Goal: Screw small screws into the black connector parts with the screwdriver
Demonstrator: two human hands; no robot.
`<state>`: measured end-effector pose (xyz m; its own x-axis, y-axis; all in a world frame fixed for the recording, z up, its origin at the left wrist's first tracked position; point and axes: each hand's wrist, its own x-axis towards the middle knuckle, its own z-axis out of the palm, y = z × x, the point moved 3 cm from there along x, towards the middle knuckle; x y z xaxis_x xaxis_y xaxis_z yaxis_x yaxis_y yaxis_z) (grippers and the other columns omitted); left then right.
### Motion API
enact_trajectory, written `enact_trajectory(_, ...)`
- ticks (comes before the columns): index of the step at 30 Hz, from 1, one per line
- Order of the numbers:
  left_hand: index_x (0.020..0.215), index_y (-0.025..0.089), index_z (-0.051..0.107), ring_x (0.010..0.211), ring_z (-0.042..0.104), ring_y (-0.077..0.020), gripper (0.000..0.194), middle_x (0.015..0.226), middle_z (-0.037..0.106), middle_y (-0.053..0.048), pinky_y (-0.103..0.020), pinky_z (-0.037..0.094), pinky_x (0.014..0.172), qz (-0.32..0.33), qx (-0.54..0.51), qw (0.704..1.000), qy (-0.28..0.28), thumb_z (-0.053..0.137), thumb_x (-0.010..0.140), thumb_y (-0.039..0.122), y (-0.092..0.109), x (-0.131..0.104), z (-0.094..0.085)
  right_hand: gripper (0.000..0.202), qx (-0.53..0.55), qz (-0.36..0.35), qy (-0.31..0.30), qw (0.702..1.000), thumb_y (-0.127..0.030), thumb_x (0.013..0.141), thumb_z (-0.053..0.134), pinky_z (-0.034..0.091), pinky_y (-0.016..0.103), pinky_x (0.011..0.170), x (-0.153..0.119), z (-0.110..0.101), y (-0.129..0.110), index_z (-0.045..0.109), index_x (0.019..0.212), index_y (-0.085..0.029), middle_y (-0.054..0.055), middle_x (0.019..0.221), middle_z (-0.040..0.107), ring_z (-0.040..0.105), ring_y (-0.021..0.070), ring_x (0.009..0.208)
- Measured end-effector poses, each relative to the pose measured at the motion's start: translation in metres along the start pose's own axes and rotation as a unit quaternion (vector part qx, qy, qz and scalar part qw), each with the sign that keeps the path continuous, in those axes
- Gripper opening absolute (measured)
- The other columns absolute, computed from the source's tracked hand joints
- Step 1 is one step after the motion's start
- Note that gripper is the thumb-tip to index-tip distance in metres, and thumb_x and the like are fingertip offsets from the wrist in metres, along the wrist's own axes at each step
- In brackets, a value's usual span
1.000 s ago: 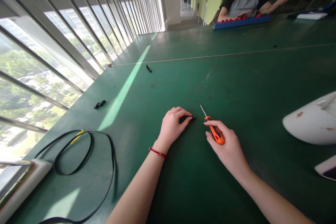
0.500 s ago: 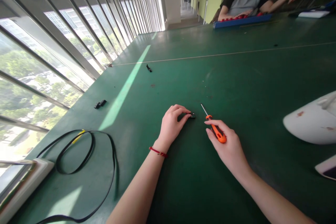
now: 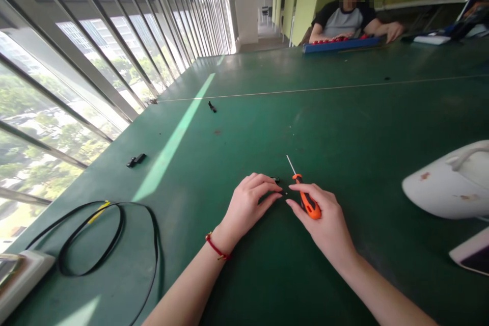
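My left hand, with a red cord bracelet on its wrist, pinches a tiny dark piece between thumb and forefinger. Just beyond those fingertips a small black part lies on the green table. An orange-and-black screwdriver is held in my right hand, its metal shaft pointing forward and away. The right thumb and forefinger are slightly apart, close beside the tiny piece. Whether they touch it I cannot tell.
Small black parts lie at left and farther back. A looped black cable is at lower left. White objects stand at right, one a rounded body. Across the table sits a person behind a blue tray.
My left hand has left the black part on the table and now pinches a tiny dark piece nearer me. My right hand has closed in with the screwdriver. The view has tilted up slightly.
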<state>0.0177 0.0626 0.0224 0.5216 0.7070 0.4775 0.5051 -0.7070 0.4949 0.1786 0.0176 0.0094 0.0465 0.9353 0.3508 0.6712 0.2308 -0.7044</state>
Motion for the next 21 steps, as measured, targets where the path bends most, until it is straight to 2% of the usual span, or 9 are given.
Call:
enact_trajectory(8,0.092,0.019,0.066,0.088,0.06,-0.0173,0.017,0.095,0.068,-0.006,-0.032,0.047,0.078,-0.011,-0.002,1.0,-0.027,0.053,0.089,0.03,0.0024,-0.0033,0.0036,0.015,0.016,0.005,-0.036,0.999,-0.033,0.082,0.059,0.044,0.036,0.079,0.0019,0.0042,0.0075,0.065,0.09,-0.023,0.003,0.087,0.069,0.063,0.0192,0.077)
enact_trajectory(17,0.096,0.02,0.065,0.091,0.06,-0.017,0.018,0.098,0.067,-0.005,-0.032,0.045,0.079,-0.029,0.006,0.999,-0.032,0.058,0.086,0.034,0.0036,-0.0047,0.0046,0.01,0.032,-0.001,-0.031,0.999,-0.029,0.082,0.059,0.043,0.035,0.079,0.0018,0.0055,0.0092,0.064,0.087,-0.022,0.002,0.083,0.068,0.063,0.0182,0.075)
enact_trajectory(21,0.09,0.021,0.067,0.086,0.06,-0.0167,0.016,0.093,0.068,-0.004,-0.032,0.044,0.076,-0.031,0.015,0.999,-0.029,0.057,0.085,0.033,0.0032,-0.006,0.0055,0.011,0.031,0.003,-0.037,0.999,-0.03,0.082,0.059,0.043,0.036,0.08,0.0016,0.0056,0.0091,0.065,0.087,-0.022,0.002,0.084,0.068,0.063,0.0185,0.076)
